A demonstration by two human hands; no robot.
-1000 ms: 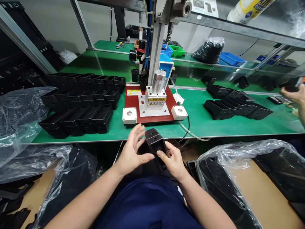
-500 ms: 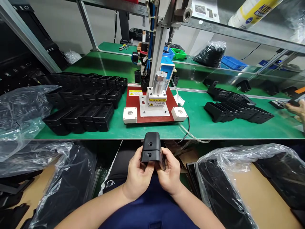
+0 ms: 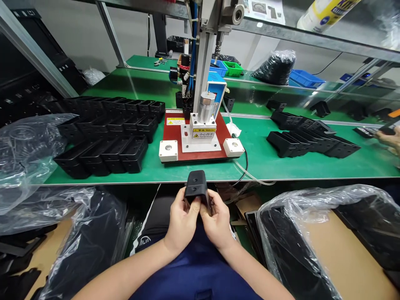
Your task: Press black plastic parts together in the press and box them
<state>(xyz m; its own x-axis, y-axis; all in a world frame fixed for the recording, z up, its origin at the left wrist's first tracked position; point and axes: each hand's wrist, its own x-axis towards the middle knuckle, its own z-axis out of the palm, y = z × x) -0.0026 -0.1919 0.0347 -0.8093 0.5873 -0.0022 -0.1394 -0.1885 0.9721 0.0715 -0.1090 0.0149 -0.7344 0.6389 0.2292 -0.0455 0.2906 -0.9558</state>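
A black plastic housing (image 3: pixel 196 184) with two small holes in its face is held over my lap, just in front of the bench edge. My left hand (image 3: pixel 183 216) is closed on its left side, the thumb at its lower edge. Around its right side my right hand (image 3: pixel 216 216) is wrapped, the thumb also by the lower edge. The fingers behind the part are hidden. Beyond it on the bench stands a press fixture (image 3: pixel 203 129) on a red base (image 3: pixel 170 132), with two white button blocks (image 3: pixel 168 150) at its front corners.
Rows of black open housings (image 3: pixel 133 154) stand at left on the green bench (image 3: pixel 256 162). More black parts (image 3: pixel 312 143) lie at right. Plastic-lined boxes (image 3: pixel 353 250) flank my lap. A co-worker's hand (image 3: pixel 390 137) shows at the far right.
Both hands have drawn slightly left with the housing. It has tilted, and the seam between its two sections that showed earlier is less plain now. The view has shifted a little.
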